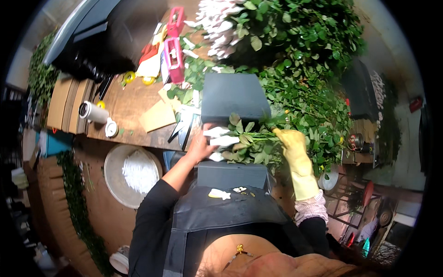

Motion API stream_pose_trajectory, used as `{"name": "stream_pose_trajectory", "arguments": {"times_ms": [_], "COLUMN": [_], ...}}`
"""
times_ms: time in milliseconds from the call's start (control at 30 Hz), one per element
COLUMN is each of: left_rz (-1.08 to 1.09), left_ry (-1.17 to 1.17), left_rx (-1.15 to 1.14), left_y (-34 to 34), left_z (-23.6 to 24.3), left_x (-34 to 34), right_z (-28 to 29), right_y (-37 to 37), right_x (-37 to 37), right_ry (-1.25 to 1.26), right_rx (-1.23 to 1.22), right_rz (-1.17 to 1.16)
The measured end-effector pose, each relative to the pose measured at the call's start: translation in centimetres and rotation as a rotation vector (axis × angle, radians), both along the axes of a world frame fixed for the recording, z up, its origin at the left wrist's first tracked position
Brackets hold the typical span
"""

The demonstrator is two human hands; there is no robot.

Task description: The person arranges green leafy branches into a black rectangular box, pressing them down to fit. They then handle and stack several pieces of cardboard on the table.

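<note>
My bare left hand (199,145) grips the left end of a bunch of roses, at their white-sleeved heads (221,141), with its fingertips partly hidden. My right hand (288,143), in a long yellow glove, closes on the leafy green stems (253,138) at the right. The bunch lies crosswise in the gap between a dark grey block (233,94) behind it and a ridged dark grey block (230,177) in front, nearest my apron.
A large pile of leafy stems with white-sleeved heads (214,27) fills the back right. Pink plastic tools (174,60), scissors (184,124), cardboard (157,115) and a white cylinder (92,112) lie on the wooden table (127,138). A white bucket (113,184) stands on the floor at left.
</note>
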State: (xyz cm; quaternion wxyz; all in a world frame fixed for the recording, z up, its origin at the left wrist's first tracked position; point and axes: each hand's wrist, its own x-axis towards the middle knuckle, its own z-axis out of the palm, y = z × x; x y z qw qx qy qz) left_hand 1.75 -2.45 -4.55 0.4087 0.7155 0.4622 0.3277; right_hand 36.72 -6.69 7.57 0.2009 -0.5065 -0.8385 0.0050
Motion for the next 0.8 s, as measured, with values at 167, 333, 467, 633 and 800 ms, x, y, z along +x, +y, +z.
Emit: {"name": "stream_pose_trajectory", "arguments": {"times_ms": [167, 333, 467, 633, 800], "left_rz": [0.001, 0.034, 0.021, -0.001, 0.002], "left_ry": [-0.076, 0.028, 0.019, 0.008, 0.011], "left_rx": [0.086, 0.118, 0.006, 0.031, 0.019], "left_y": [0.0, 0.1, 0.2, -0.1, 0.1], "left_z": [1.2, 0.9, 1.6, 1.0, 1.6], "left_x": [-0.5, -0.8, -0.5, -0.6, -0.7], "right_z": [-4.1, 2.5, 4.6, -5.5, 4.8], "right_y": [0.1, 0.1, 1.0, 0.9, 0.5], "right_x": [-0.7, -1.6, -2.4, -2.8, -5.1], "right_ry": [-0.178, 0.029, 0.125, -0.076, -0.372], "right_rx": [-0.162, -0.309, -0.192, -0.279, -0.343], "right_rz": [-0.063, -0.014, 0.01, -0.21, -0.242]}}
